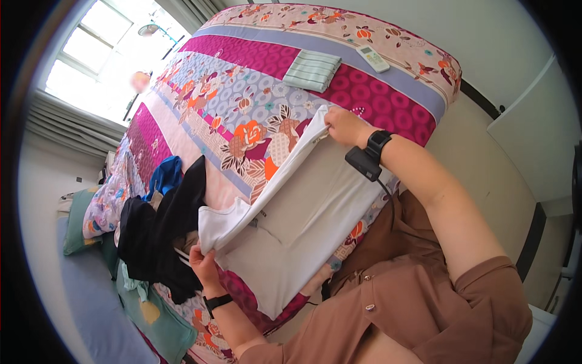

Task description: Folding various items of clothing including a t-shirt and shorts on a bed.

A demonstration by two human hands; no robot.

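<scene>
A white shirt (303, 218) is spread across the bed in front of me, with its far long edge folded over into a strip. My left hand (205, 267) pinches the shirt's left end, beside the dark clothes. At the far right corner, my right hand (348, 127) grips the folded edge between thumb and fingers. Fabric between the two hands is stretched fairly straight. A small dark label shows on the inside of the shirt near the fold. The near part of the shirt hangs toward the bed's edge by my lap.
Patterned bedding (242, 91) covers the bed. A folded striped cloth (312, 70) and a white remote control (373, 59) lie beyond the shirt. Black clothes (163, 230) and a blue garment (165, 176) are heaped at left, near green pillows (154, 315). A cable runs from my right wrist device (365, 162).
</scene>
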